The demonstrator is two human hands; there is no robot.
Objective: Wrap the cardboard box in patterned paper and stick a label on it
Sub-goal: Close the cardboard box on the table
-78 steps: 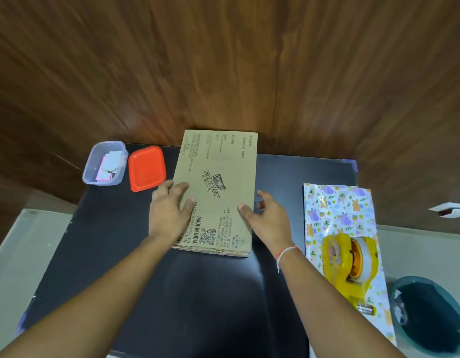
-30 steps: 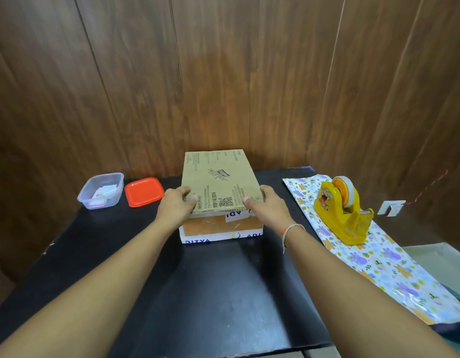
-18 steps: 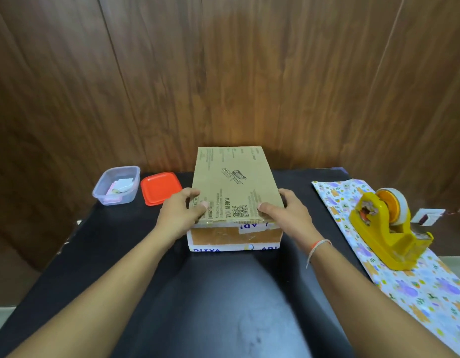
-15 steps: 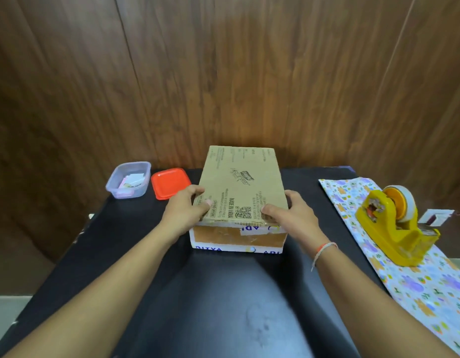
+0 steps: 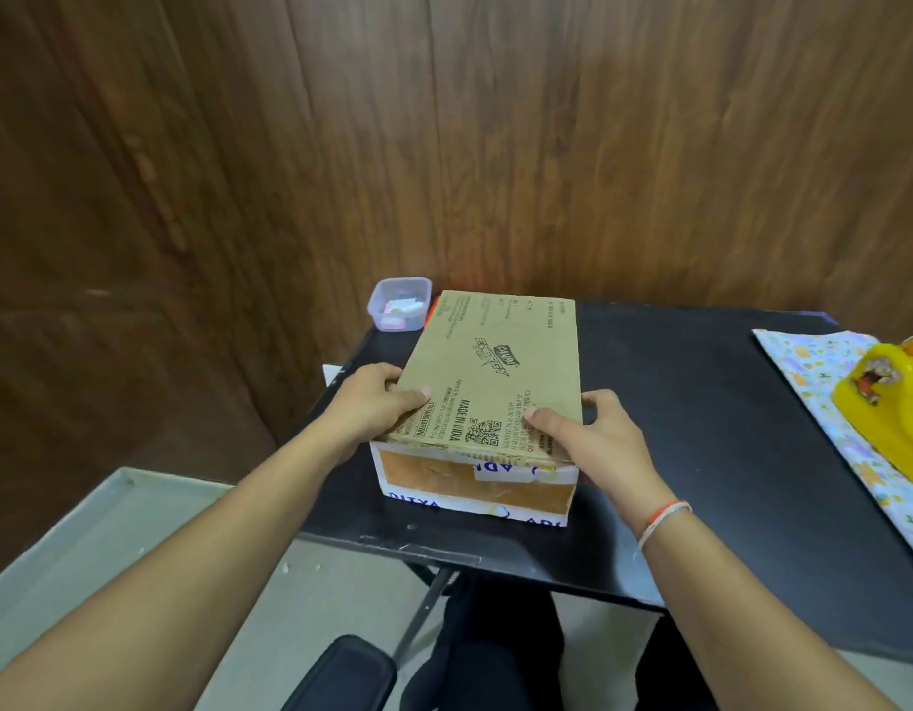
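A brown cardboard box (image 5: 490, 382) with black print on top lies on the black table (image 5: 700, 413), near its front left corner. My left hand (image 5: 372, 407) grips the box's near left edge, thumb on top. My right hand (image 5: 592, 428) grips the near right edge the same way. The patterned paper (image 5: 803, 372) lies flat at the right edge of the view. A clear tub (image 5: 399, 304) with small paper labels stands behind the box at the far left corner.
A yellow tape dispenser (image 5: 890, 413) stands on the patterned paper. An orange lid (image 5: 433, 306) shows only as a sliver behind the box. A wooden wall rises close behind the table. Grey floor and a dark chair edge (image 5: 341, 679) lie below.
The box and both hands have shifted left and toward the table's front edge. My view has swung left, so the paper and dispenser sit at the right border.
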